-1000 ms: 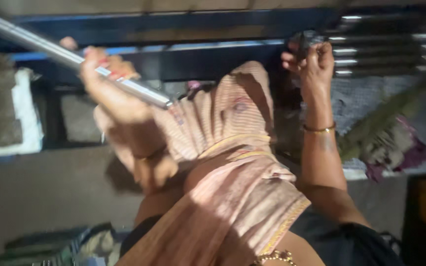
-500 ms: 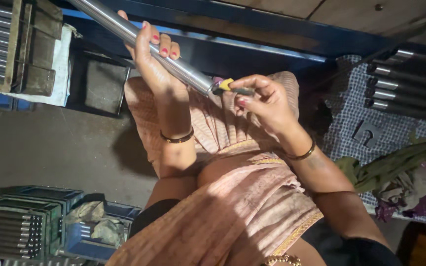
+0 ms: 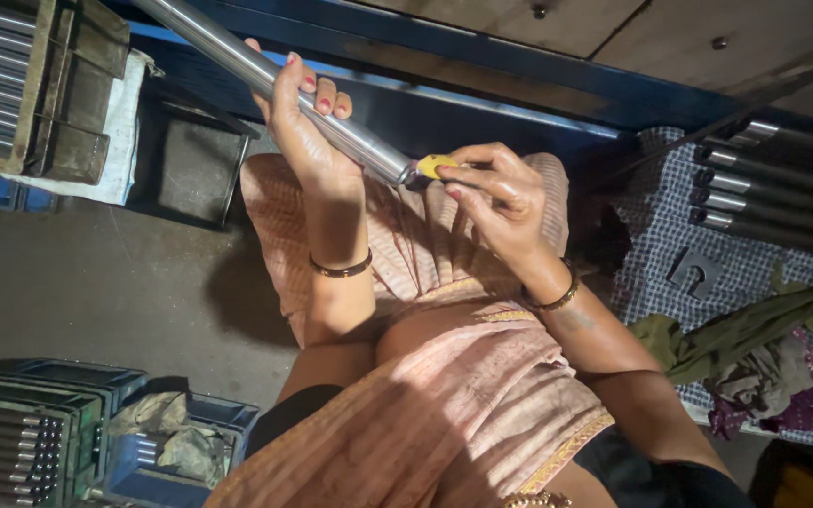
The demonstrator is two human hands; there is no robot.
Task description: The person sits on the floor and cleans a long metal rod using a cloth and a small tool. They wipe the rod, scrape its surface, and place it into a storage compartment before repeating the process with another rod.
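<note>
Over my lap, up in front of the blue bench frame (image 3: 557,80), I've got a long shiny steel rod (image 3: 265,75) running diagonally from top left down toward the middle. My left hand (image 3: 298,127) is wrapped tight round the rod partway along, fingers curled over the top, so that grip is fully closed on it. My right hand (image 3: 496,188) is at the rod's lower end, pinching a small yellow-tipped tool (image 3: 435,166) between thumb and fingertips, with the yellow bit touching the rod's end face. Can't tell exactly what the tool is, my fingers cover most of it.

Off to my right there's a checked cloth (image 3: 661,226) with a row of dark rods (image 3: 783,198) lying side by side, a small grey metal bracket (image 3: 696,270) just below them, and some crumpled rags (image 3: 755,348) nearer me. Top left is a crate of more rods (image 3: 11,75) sitting on white cloth, and down at bottom left, blue crates (image 3: 39,423) on the floor.
</note>
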